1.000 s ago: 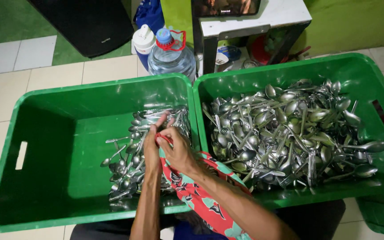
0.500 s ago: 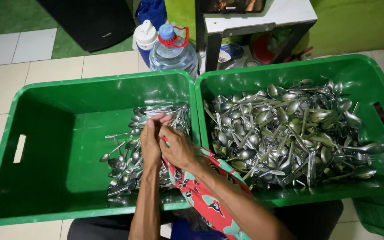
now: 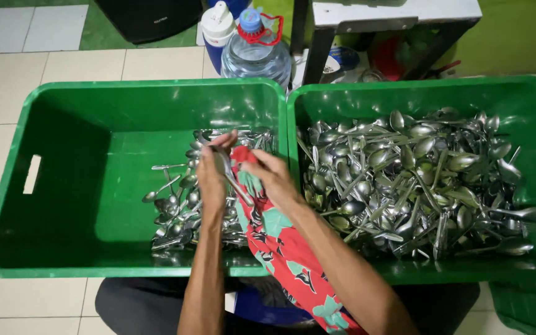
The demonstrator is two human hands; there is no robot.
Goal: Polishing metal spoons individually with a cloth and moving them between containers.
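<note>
Sitting side by side on the tiled floor, two green crates fill the view: the right crate [image 3: 528, 111] heaped with shiny metal spoons [image 3: 417, 174], the left crate [image 3: 63, 155] holding a smaller pile [image 3: 175, 217] along its right wall. Draped over that crate's near rim, a red cloth with teal patches [image 3: 274, 242] runs up between the hands. Left hand [image 3: 212, 177] is curled, fingers pinched on one slim silver spoon [image 3: 227, 170], bowl up, handle slanting down across the cloth. Right hand [image 3: 274, 177] presses cloth to that handle.
</note>
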